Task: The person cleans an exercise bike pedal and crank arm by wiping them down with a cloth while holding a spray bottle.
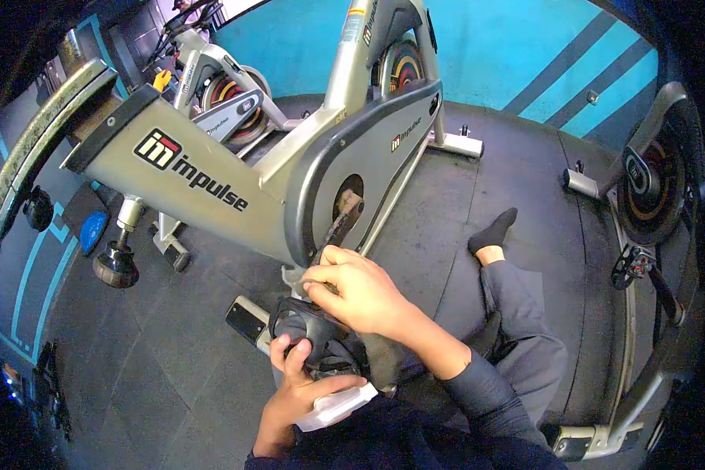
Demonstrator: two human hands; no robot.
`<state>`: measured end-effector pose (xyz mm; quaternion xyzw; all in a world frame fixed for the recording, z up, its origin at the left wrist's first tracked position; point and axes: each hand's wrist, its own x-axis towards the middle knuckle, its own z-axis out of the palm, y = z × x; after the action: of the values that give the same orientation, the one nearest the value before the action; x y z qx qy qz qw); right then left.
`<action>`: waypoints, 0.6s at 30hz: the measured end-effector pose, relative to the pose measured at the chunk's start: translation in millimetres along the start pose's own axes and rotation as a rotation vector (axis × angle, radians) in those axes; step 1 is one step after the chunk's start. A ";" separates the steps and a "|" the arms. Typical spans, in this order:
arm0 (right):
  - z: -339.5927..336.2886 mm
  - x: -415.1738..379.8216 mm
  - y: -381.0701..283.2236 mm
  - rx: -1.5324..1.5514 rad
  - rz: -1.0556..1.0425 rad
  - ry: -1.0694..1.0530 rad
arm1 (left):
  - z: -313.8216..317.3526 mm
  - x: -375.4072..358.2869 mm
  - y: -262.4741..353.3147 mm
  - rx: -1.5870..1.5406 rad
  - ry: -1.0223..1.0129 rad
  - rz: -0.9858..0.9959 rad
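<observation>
A grey exercise bike (211,172) marked impulse stands before me, its crank arm (343,223) pointing down toward my hands. My right hand (360,290) is closed near the crank's lower end, with a small pale piece of cloth or paper (293,279) showing at its fingertips. Just below, my left hand (301,384) has its fingers wrapped round the black pedal (317,337). A white object (338,407) lies under that hand's thumb; I cannot make out what it is.
Another bike (227,102) stands at the back left, and one more (654,188) at the right. A black knob (116,265) hangs under the near frame. My leg (525,321) stretches over the dark floor mats (423,235). The bike's rear foot (247,319) sits by the pedal.
</observation>
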<state>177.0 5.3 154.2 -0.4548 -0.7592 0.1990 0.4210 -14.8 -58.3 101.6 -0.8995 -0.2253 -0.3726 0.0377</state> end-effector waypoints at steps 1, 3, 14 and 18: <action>0.2 -0.5 0.4 0.000 -0.002 0.001 | -1.0 -0.1 0.7 -0.006 -0.018 -0.017; 1.4 -2.1 1.9 0.001 -0.002 0.030 | -1.0 0.8 0.4 -0.011 -0.013 -0.012; 2.2 -0.1 1.2 -0.047 0.028 -0.013 | 0.5 0.2 -0.2 -0.026 -0.008 -0.017; 0.9 -0.6 -2.1 -0.011 0.037 -0.005 | -0.9 -0.4 -2.0 -0.049 -0.014 0.004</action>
<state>175.3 3.8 154.8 -0.4707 -0.7526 0.2038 0.4130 -16.5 -56.8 101.8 -0.9032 -0.2145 -0.3716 0.0150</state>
